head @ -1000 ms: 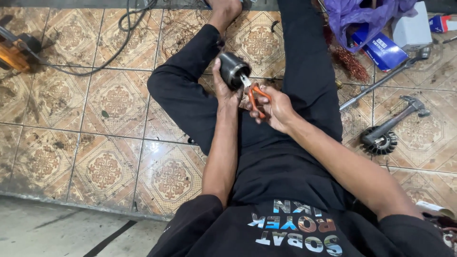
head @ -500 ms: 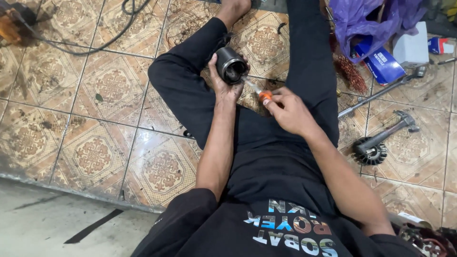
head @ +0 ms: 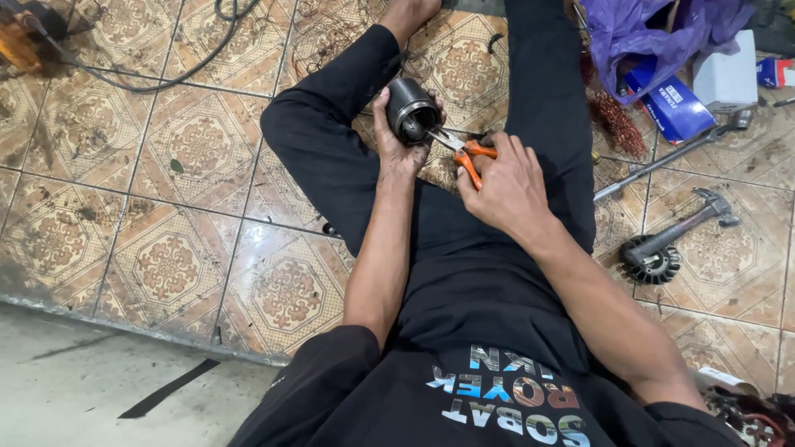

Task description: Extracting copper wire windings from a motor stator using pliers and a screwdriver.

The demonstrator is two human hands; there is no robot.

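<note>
Head view: left hand (head: 396, 142), fingers wrapped around a dark metal cylinder (head: 411, 109) at twelve o'clock above the lap; right hand (head: 507, 184), fingers squeezing orange-handled pliers (head: 465, 152) reaching into the cylinder's mouth.

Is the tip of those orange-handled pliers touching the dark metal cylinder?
Touching. The head view shows the pliers in the right hand reaching the open rim of the cylinder, with no gap.

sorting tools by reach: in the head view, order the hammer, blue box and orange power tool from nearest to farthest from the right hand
1. blue box, up and right of the right hand
2. hammer, further right on the tiles
3. orange power tool, far top-left corner
</note>
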